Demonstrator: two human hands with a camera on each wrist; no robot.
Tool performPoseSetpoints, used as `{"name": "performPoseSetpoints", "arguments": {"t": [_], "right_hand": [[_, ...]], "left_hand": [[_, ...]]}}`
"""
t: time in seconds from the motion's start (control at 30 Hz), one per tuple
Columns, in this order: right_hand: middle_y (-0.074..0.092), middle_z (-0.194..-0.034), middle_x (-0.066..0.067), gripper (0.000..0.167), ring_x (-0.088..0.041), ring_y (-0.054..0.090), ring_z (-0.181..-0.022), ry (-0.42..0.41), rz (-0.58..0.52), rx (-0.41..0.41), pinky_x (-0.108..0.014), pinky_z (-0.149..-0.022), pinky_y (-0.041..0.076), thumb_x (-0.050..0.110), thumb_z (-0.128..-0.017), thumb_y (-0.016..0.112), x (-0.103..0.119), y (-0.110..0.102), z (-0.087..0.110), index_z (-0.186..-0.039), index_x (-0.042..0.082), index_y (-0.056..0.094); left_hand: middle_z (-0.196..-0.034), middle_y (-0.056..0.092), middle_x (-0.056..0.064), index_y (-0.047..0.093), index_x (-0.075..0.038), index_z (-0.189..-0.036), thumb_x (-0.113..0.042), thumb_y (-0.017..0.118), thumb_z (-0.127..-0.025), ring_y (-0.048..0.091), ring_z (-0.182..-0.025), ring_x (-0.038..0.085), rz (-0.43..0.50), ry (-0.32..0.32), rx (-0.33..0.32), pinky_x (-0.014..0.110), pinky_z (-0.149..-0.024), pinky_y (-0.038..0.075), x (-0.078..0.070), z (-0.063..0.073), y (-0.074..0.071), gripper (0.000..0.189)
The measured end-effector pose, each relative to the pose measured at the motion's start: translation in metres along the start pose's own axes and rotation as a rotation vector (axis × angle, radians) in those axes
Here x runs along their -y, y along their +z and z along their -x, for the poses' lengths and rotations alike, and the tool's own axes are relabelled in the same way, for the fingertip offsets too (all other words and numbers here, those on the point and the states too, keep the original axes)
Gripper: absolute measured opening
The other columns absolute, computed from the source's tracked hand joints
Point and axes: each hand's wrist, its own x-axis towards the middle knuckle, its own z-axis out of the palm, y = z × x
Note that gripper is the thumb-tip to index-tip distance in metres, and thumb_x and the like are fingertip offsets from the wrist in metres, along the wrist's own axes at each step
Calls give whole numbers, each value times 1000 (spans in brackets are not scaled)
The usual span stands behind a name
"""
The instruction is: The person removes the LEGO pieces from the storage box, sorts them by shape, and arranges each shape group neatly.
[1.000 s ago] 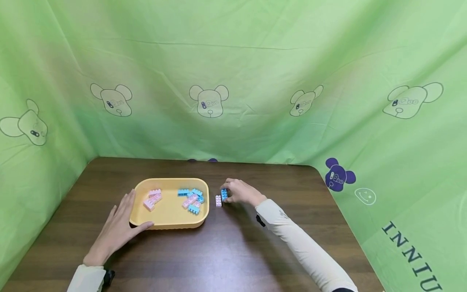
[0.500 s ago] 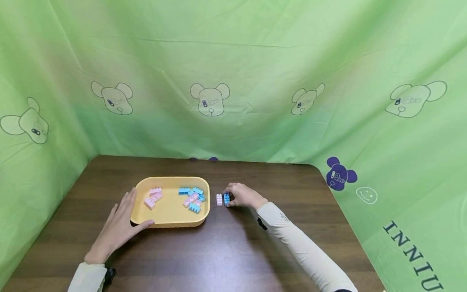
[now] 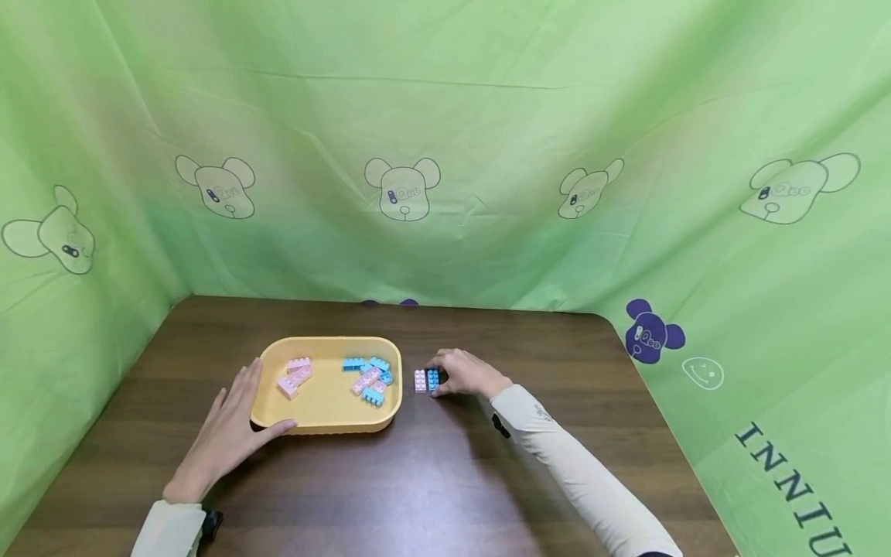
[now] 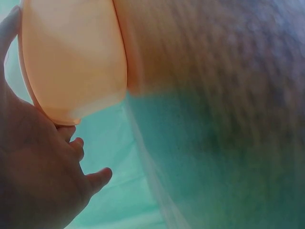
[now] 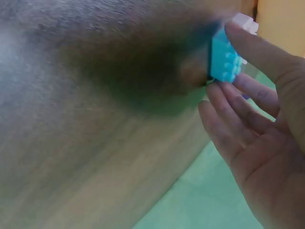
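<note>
My right hand [image 3: 469, 373] pinches a blue toy brick [image 3: 433, 379] between thumb and fingers on the table, right of the yellow tray [image 3: 323, 406]. Close on that brick's left lies a pink toy brick [image 3: 420, 381], its studs up. In the right wrist view the blue brick [image 5: 223, 59] shows its side, with thumb and fingertips at its ends. My left hand [image 3: 219, 445] rests against the tray's left end, thumb along the near rim and fingers straight along the side. The left wrist view has this hand [image 4: 43, 167] touching the tray wall [image 4: 76, 62].
Inside the tray, pink bricks [image 3: 294, 381] lie at the left, and several blue bricks [image 3: 373, 397] mixed with pink ones lie at the right. The brown wooden table [image 3: 418, 487] meets a green printed cloth [image 3: 487, 255] at the back and sides.
My right hand has moved the blue brick slightly right and nearer, from the pink brick's far right to level beside it. My left hand has stayed on the tray.
</note>
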Motion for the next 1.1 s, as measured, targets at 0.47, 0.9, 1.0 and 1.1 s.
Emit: {"name": "performPoseSetpoints", "arguments": {"t": [0.47, 0.9, 1.0, 1.1], "right_hand": [[72, -123, -19, 50, -33, 72, -110, -4, 29, -39, -41, -99, 58, 19, -89, 87, 13, -40, -22, -129, -7, 71], [71, -126, -18, 49, -29, 71, -112, -81, 25, -32, -34, -99, 58, 18, -91, 86, 38, -54, -47, -130, -6, 70], [71, -125, -18, 47, -29, 71, -111, -101, 19, -33, -35, -98, 58, 15, -91, 85, 43, -55, -53, -130, -7, 70], [72, -124, -18, 46, -31, 71, -110, -120, 13, -27, -35, -96, 58, 14, -92, 85, 50, -58, -60, -131, -7, 70]], "left_hand": [[-176, 10, 21, 1, -7, -171, -60, 77, -91, 11, -160, 45, 3, -1, -2, 73, -122, 12, 0, 1, 0, 122], [-176, 10, 21, 1, -8, -171, -61, 76, -91, 11, -160, 45, 4, 4, -3, 71, -124, 11, -1, 0, -1, 121], [-176, 10, 21, 1, -9, -171, -62, 76, -91, 12, -160, 45, 0, 6, -3, 71, -124, 11, -1, 0, 0, 122], [-176, 10, 21, 0, -9, -171, -62, 75, -91, 11, -160, 45, -1, 4, -1, 70, -124, 10, -1, 0, 0, 122]]}}
